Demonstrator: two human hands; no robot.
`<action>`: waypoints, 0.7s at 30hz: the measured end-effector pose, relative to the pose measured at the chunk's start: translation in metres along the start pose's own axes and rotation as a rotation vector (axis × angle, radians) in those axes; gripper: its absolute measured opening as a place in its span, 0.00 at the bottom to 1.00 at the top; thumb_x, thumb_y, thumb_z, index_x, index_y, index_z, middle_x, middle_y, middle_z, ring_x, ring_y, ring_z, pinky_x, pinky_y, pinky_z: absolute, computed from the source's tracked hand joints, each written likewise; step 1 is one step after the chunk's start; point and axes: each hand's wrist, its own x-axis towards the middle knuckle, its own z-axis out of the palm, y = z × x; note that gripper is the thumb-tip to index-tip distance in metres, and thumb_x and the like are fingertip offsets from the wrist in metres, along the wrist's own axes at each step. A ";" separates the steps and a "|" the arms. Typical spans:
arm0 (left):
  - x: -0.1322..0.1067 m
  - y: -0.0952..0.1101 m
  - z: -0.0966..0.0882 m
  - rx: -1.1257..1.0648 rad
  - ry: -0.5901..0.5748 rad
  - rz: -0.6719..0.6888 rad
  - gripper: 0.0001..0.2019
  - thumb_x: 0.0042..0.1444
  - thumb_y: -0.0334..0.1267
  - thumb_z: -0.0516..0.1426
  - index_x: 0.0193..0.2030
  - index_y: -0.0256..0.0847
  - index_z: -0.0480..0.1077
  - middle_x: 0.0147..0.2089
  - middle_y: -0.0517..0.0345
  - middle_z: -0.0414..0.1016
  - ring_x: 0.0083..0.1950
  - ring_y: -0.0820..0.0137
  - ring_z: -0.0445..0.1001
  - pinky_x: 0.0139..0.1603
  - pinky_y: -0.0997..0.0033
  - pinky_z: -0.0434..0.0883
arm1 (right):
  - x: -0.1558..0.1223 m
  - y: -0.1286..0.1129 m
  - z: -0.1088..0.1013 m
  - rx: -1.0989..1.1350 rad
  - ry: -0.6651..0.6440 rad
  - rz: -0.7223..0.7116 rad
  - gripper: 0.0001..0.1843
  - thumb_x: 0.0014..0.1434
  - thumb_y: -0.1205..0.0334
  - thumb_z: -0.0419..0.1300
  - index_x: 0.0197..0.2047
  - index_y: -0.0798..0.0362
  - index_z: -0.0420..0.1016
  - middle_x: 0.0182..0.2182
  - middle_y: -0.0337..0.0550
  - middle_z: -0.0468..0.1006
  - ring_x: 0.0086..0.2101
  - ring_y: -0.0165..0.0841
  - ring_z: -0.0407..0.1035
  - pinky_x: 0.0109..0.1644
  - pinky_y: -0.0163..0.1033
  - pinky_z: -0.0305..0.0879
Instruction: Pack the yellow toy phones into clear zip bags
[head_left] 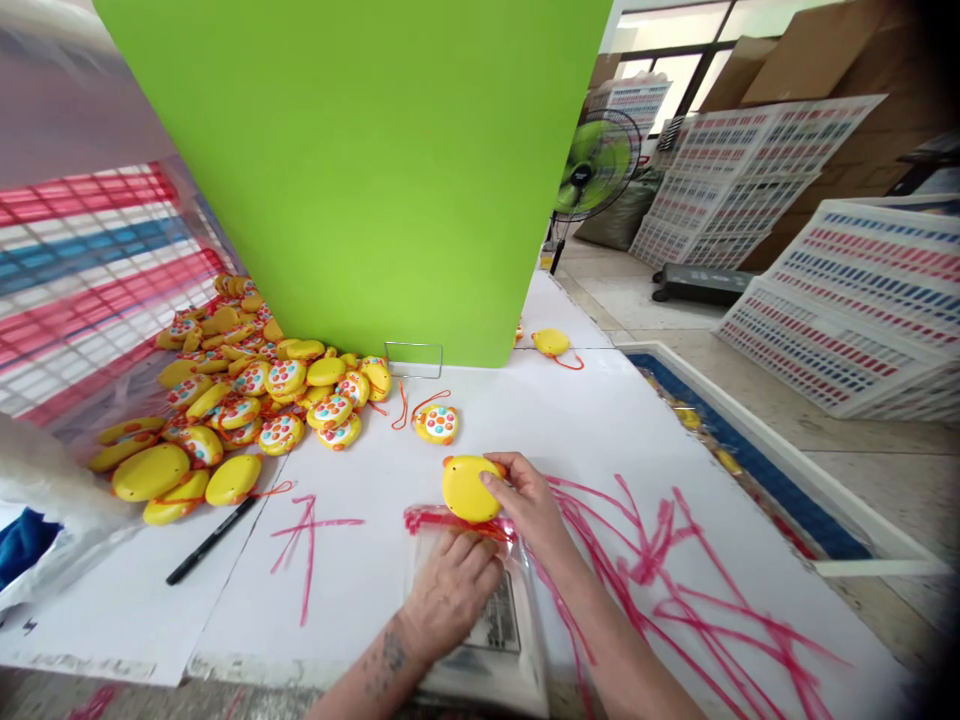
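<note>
My right hand [531, 500] pinches a flat yellow toy [466, 488], thumb across its plain face, above the top edge of a stack of clear plastic bags [517, 665]. The bags have a pink-red top strip and a dark printed label. My left hand [456, 580] rests on the bags, its fingers curled at the top bag's mouth just below the toy. Beyond the hands lies a similar toy [436, 424] with coloured buttons facing up and an orange cord.
A heap of yellow toys [247, 390] spreads at the left beside a striped crate [97, 270]. A black marker [210, 540] lies nearby. An upright green board [390, 180] blocks the back. On the right are a tray [757, 450], crates [862, 300] and a fan [600, 165].
</note>
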 end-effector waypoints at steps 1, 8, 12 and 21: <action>0.000 0.000 0.000 0.005 0.006 0.010 0.09 0.63 0.31 0.48 0.46 0.38 0.68 0.50 0.52 0.72 0.49 0.67 0.67 0.54 0.62 0.65 | 0.001 0.001 0.000 0.008 0.010 0.000 0.18 0.54 0.50 0.61 0.43 0.53 0.70 0.36 0.44 0.75 0.37 0.37 0.70 0.40 0.40 0.68; 0.002 0.002 -0.002 0.032 0.033 -0.056 0.09 0.63 0.30 0.47 0.44 0.37 0.67 0.53 0.51 0.69 0.47 0.65 0.67 0.48 0.61 0.66 | -0.001 0.000 0.002 -0.011 0.040 -0.029 0.18 0.53 0.50 0.62 0.42 0.54 0.72 0.35 0.44 0.76 0.36 0.37 0.71 0.39 0.39 0.68; 0.003 0.002 0.003 0.006 0.039 -0.167 0.09 0.63 0.28 0.46 0.43 0.37 0.66 0.40 0.53 0.72 0.40 0.65 0.68 0.41 0.63 0.66 | -0.003 -0.001 -0.001 -0.017 0.041 -0.029 0.17 0.53 0.50 0.62 0.41 0.53 0.72 0.36 0.44 0.77 0.37 0.37 0.71 0.38 0.39 0.68; 0.001 0.000 0.003 -0.005 0.082 -0.193 0.05 0.62 0.29 0.50 0.39 0.39 0.66 0.32 0.57 0.70 0.34 0.65 0.65 0.37 0.63 0.61 | -0.019 0.008 -0.016 -0.288 -0.049 -0.077 0.12 0.54 0.56 0.60 0.41 0.51 0.73 0.37 0.43 0.78 0.40 0.38 0.72 0.46 0.41 0.67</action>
